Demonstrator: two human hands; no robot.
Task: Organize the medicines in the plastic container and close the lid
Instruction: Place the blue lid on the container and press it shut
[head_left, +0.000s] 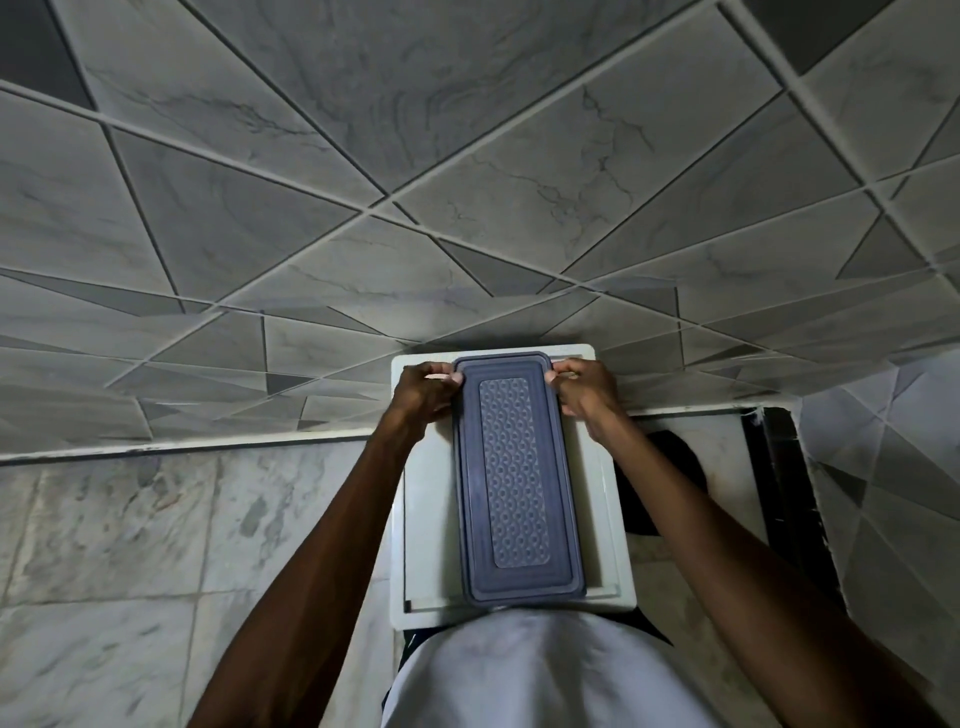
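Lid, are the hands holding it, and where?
Yes. Both hands grip the lid at its far end: left hand on the left far corner, right hand on the right far corner.

A white square tray-like surface (423, 519) carries everything here, sitting above the marbled grey floor tiles (130, 545). Lying flat on it, lengthwise away from the person, is the plastic container, its blue-grey textured lid (517, 478) on top. Bare white margins show along both long sides.
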